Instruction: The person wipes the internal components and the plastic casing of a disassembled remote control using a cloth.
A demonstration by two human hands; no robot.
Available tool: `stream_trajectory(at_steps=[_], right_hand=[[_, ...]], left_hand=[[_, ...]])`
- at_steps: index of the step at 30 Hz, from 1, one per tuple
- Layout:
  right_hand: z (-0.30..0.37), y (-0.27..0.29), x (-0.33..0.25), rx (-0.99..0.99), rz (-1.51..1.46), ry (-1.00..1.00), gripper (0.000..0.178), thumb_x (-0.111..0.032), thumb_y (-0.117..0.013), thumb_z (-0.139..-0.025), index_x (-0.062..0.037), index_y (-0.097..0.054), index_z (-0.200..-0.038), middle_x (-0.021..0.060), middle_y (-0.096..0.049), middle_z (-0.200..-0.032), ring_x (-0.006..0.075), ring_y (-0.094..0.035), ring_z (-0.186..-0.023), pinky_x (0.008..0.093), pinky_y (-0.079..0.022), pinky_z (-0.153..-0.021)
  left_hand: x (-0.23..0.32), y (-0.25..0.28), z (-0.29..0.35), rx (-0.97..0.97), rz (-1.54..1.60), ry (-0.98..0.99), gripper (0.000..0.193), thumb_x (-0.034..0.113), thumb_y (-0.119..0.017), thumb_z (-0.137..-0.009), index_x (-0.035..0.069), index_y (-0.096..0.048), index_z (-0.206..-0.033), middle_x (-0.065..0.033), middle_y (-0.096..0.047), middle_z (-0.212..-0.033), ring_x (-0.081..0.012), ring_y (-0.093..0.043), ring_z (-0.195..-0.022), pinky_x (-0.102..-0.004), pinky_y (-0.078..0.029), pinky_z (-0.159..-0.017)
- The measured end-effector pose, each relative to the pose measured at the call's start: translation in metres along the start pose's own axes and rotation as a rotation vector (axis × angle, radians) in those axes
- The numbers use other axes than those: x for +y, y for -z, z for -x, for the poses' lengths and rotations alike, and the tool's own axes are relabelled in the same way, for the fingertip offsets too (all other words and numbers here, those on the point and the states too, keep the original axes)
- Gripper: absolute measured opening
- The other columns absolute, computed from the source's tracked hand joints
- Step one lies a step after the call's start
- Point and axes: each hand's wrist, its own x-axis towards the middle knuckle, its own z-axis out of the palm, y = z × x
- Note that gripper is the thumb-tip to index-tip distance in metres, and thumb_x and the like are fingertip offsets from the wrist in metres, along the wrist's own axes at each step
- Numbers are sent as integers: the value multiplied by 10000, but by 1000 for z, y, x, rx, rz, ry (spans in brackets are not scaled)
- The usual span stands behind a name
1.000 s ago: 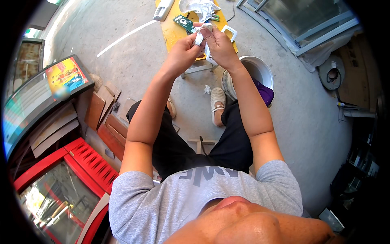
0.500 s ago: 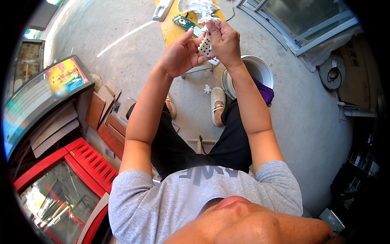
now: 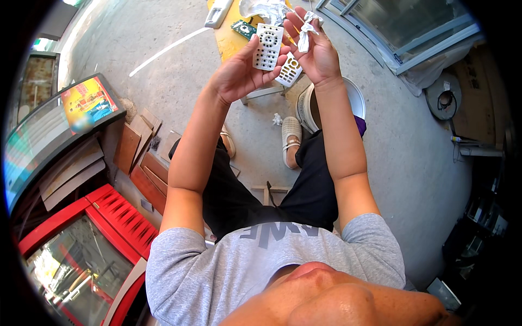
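Observation:
Between the thumb and fingers of my left hand (image 3: 236,79) is a pale rubber keypad (image 3: 267,51) from a remote control, its dark contact dots facing up. My right hand (image 3: 322,61), a little to its right, has a crumpled white tissue (image 3: 304,39) held against its partly spread fingers. Under both hands stands a yellow-topped bench (image 3: 225,44). On it lie a green circuit board (image 3: 242,29), partly covered by the keypad, a white remote faceplate (image 3: 289,70) with button holes, a white casing part (image 3: 218,13) and a heap of crumpled white material (image 3: 261,7).
A pale bucket (image 3: 356,99) with purple cloth beside it stands right of my feet. Wooden boards (image 3: 127,148) and a red glass-fronted cabinet (image 3: 120,217) are at the left. A metal-framed glass panel (image 3: 408,32) and a round coil (image 3: 443,98) occupy the right.
My hands have moved apart. The keypad, earlier tilted with my right hand at it, now lies face-on in my left hand. My right hand has drawn away rightward with the tissue.

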Motion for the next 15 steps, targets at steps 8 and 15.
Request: stream_trajectory(at_steps=[8, 15], right_hand=[[5, 1, -1, -86, 167, 17, 371, -298, -463, -1009, -59, -535, -1283, -36, -573, -866, 33, -538, -771, 214, -499, -705], [6, -13, 7, -13, 333, 199, 292, -179, -493, -996, -44, -517, -1253, 76, -630, -1102, 102, -590, -915, 237, -505, -818]], left_hand=[[5, 10, 2, -108, 100, -47, 481, 332, -352, -1026, -5, -372, -1370, -166, -547, -1243, -224, -581, -1041, -358, -510, -893], [3, 6, 2, 236, -296, -209, 393, 149, -592, -933, -7, -471, -1273, -109, -594, -1154, -172, -625, -981, -309, -547, -893]])
